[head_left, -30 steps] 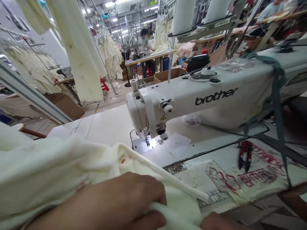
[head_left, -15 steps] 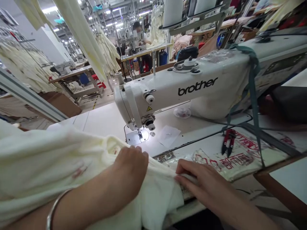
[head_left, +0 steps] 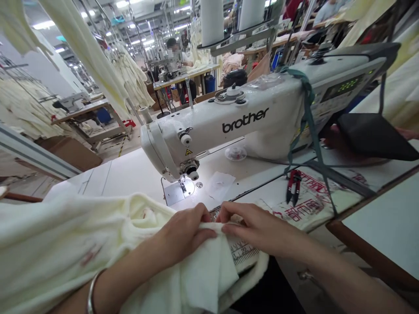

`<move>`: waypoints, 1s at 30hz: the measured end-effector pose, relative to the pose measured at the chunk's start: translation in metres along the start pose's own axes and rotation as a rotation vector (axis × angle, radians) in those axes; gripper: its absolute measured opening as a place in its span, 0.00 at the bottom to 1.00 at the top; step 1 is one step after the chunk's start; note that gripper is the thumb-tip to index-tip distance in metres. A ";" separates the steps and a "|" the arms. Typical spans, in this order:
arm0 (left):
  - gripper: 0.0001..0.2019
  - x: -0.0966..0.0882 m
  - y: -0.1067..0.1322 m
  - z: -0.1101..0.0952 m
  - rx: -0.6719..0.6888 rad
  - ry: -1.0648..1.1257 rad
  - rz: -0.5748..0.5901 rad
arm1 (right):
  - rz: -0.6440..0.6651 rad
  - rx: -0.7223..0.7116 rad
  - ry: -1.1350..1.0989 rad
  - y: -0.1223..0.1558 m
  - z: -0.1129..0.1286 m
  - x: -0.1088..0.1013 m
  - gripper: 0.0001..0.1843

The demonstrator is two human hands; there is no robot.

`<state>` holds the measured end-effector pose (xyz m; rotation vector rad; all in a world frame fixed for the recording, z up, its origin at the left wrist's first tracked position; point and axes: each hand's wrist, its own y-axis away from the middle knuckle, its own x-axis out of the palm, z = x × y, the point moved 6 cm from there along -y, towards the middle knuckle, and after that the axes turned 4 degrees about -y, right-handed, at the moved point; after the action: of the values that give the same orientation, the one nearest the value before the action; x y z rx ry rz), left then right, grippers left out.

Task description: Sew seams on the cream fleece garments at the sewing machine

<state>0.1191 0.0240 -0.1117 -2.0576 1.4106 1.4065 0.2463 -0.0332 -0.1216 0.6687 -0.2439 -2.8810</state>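
A cream garment (head_left: 98, 235) with a rounded, bound opening and small reddish marks lies over the front left of the sewing table. My left hand (head_left: 188, 231) pinches the garment's edge between thumb and fingers. Close beside it, my right hand (head_left: 244, 222) pinches the same folded edge at its right end. Both hands are just in front of the white brother sewing machine (head_left: 209, 131). Its lit needle area and metal plate (head_left: 174, 193) are beyond the fabric. Part of a printed ruler strip (head_left: 244, 252) shows below my right hand.
Red-handled thread snips (head_left: 293, 187) lie at the right on the table. A clear bobbin-like disc (head_left: 235, 152) and a white scrap (head_left: 221, 185) rest near the machine. A teal strip (head_left: 309, 113) hangs from the machine arm. Another person (head_left: 173, 54) sits behind at a machine.
My left hand has turned, its thumb now showing on the fabric edge. My right hand has moved left, close to it. The view has shifted, showing more of the machine's right end.
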 end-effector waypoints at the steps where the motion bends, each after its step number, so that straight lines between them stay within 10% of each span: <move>1: 0.07 -0.002 0.001 0.003 -0.028 0.043 -0.002 | 0.031 0.020 -0.032 -0.004 0.002 0.000 0.01; 16: 0.16 -0.003 -0.001 0.018 -0.234 0.349 0.118 | 0.121 0.104 -0.127 -0.019 0.005 0.000 0.01; 30: 0.10 -0.017 0.005 0.005 -0.197 0.145 -0.196 | 0.226 0.102 -0.177 -0.023 0.011 -0.006 0.12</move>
<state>0.1118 0.0343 -0.0986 -2.3920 1.1208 1.3860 0.2433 -0.0079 -0.1136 0.3735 -0.4612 -2.7232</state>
